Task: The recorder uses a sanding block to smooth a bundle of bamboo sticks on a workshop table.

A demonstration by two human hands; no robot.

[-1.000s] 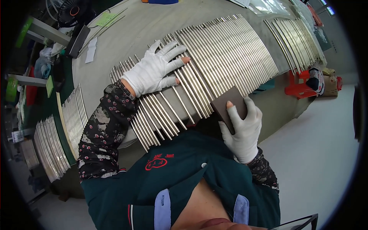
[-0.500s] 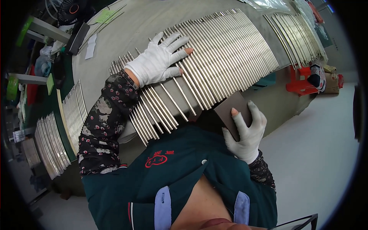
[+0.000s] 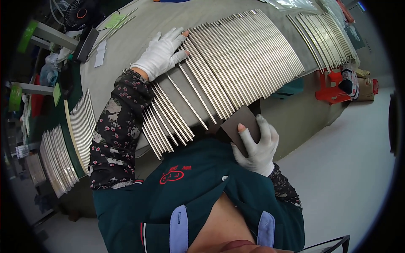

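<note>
My left hand (image 3: 162, 55), in a white glove with the thumb and index fingertips bare, lies stretched out at the left edge of a wide row of shiny metal rods (image 3: 253, 55). Its bare fingertips touch the outermost rods. My right hand (image 3: 262, 145), gloved the same way, grips a flat dark brown plate (image 3: 236, 125) between thumb and fingers. The plate is held at the near ends of the row, by the table's front edge; whether it touches them I cannot tell. A single thin rod (image 3: 187, 101) lies apart, between the row and a looser bunch of rods (image 3: 162, 120) partly under my left forearm.
On the table (image 3: 139, 33), another bundle of rods (image 3: 325, 40) lies at the far right. More rods (image 3: 82, 126) and a wrapped bundle (image 3: 59, 160) are at the left. A black fan (image 3: 80, 14) stands at the far left. A red stool (image 3: 331, 90) holds bags on the right.
My left hand has slid leftward and a little away from me, off the top of the rods toward their edge. My right hand has shifted left with the plate, closer to the rod ends.
</note>
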